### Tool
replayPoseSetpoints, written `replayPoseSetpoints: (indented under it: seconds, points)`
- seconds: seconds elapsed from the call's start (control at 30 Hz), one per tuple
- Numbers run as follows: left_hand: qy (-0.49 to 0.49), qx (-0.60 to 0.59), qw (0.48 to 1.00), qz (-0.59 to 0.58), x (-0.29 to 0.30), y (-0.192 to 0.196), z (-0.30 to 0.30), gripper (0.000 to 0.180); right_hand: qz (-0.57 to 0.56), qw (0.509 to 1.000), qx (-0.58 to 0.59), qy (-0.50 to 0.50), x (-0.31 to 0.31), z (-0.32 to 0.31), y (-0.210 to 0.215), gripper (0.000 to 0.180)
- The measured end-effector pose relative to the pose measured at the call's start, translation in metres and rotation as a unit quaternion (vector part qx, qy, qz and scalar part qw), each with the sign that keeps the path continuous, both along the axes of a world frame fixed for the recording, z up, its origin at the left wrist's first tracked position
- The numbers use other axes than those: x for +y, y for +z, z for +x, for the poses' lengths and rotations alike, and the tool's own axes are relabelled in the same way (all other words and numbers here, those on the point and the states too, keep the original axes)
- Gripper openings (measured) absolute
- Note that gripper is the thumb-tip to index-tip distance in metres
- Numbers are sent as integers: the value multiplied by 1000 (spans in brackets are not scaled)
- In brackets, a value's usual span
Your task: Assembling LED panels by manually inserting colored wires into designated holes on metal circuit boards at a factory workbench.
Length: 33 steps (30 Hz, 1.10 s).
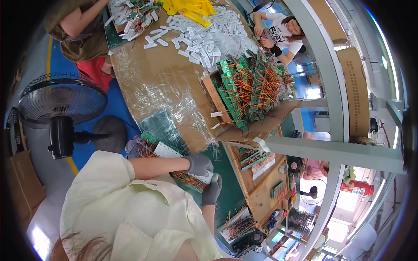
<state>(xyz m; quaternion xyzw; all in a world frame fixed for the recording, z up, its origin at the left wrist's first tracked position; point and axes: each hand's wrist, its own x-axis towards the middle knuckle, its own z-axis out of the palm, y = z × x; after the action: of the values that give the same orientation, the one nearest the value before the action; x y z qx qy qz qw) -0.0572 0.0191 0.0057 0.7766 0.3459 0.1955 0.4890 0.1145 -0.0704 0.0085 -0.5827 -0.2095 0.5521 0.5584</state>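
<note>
A long white perforated board [167, 151] lies slantwise close to my body, with green circuit boards and orange wires [188, 181] along its edges. My left hand [200, 165], in a grey glove, is closed over the board near its right end. My right hand [212, 190], also gloved in grey, is just below, its fingers bent and pressed together at the board's end. Whatever is between those right fingertips is too small to make out. More wired green boards [147, 139] stick out beyond the board's left end, beside a greyish cloth or bag.
Ahead, a cardboard box [213, 98] holds a heap of green boards with orange wires. White plastic pieces [191, 41] and yellow parts [191, 8] cover the far table. A black fan [63, 104] stands left. A grey metal beam [331, 150] crosses at right. Two co-workers sit across the table.
</note>
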Motion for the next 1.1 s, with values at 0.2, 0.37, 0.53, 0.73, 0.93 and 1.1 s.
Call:
replayPoseSetpoints:
  seconds: [0.2, 0.37, 0.53, 0.73, 0.93, 1.1]
  points:
    - [7, 183, 981, -60, -3, 21, 3, 28, 62, 726, -676, 105, 9, -41, 23, 8]
    - [36, 58, 997, -26, 4, -10, 5, 29, 5, 962, -271, -35, 8, 5, -4, 16]
    - [-6, 74, 994, -79, 7, 13, -3, 39, 99, 867, -467, 144, -1, 3, -2, 21]
    - [-76, 73, 992, -67, 12, 10, -10, 36, 22, 980, -184, 76, -11, 0, -8, 19]
    - [-72, 40, 993, -82, 12, -4, -19, 27, -3, 974, -203, 104, -3, -1, 5, 20]
    - [-48, 75, 995, -45, 4, -3, -18, 27, -12, 962, -263, 74, -2, -2, 3, 18]
